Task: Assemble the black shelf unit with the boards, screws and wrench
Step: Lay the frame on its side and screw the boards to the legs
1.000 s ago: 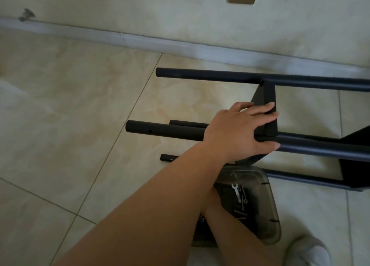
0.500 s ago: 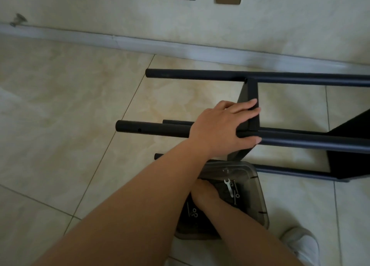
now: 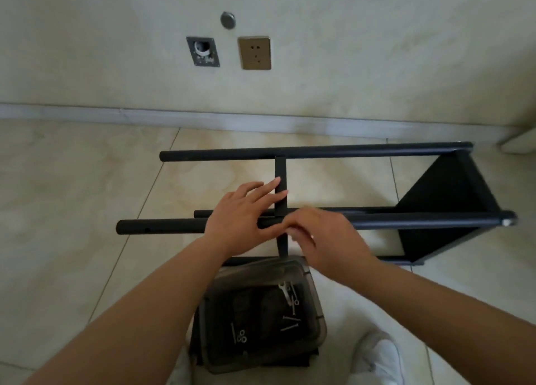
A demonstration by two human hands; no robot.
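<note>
The black shelf unit lies on its side on the tiled floor, its near upper tube (image 3: 162, 229) running left to right. A narrow black middle board (image 3: 280, 170) crosses between the tubes, and a wide black end board (image 3: 443, 199) closes the right end. My left hand (image 3: 237, 219) rests across the near tube, straight fingers touching the middle board's edge. At the joint of tube and board, my right hand (image 3: 327, 239) has its fingertips pinched on a small blurred piece, apparently a screw.
A smoky clear plastic tray (image 3: 314, 294) on a dark board sits just in front of me, holding a small wrench (image 3: 285, 290), loose screws (image 3: 290, 325) and washers. A white shoe (image 3: 377, 358) is at the bottom right. The wall with a socket (image 3: 254, 53) stands behind the frame.
My right hand has come up out of the tray to the tube-and-board joint. My left hand has stayed on the tube, its fingers now straighter. The view has pulled back.
</note>
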